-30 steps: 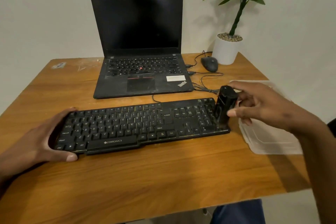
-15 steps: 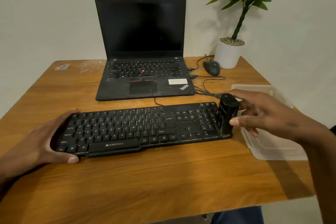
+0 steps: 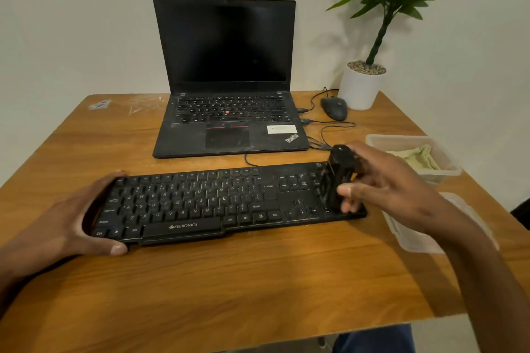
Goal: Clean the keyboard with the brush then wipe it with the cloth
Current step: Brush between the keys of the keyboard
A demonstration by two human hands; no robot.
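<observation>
A black Zebronics keyboard (image 3: 200, 203) lies across the middle of the wooden table (image 3: 229, 281). My left hand (image 3: 71, 223) grips its left end, thumb on the front edge. My right hand (image 3: 384, 183) holds a black brush (image 3: 338, 178) upright, bristles down on the keys at the keyboard's right end. A pale yellow-green cloth (image 3: 418, 157) lies in a clear plastic container (image 3: 447, 172) to the right of the keyboard.
An open black laptop (image 3: 226, 77) stands behind the keyboard, with cables and a dark mouse (image 3: 334, 107) to its right. A white potted plant (image 3: 361, 86) sits at the back right corner. A clear plastic lid (image 3: 415, 235) lies under my right forearm.
The brush has stayed over the keyboard's right end with only a slight shift. The view has tilted, bringing the cloth in the container into sight. My left hand has not moved.
</observation>
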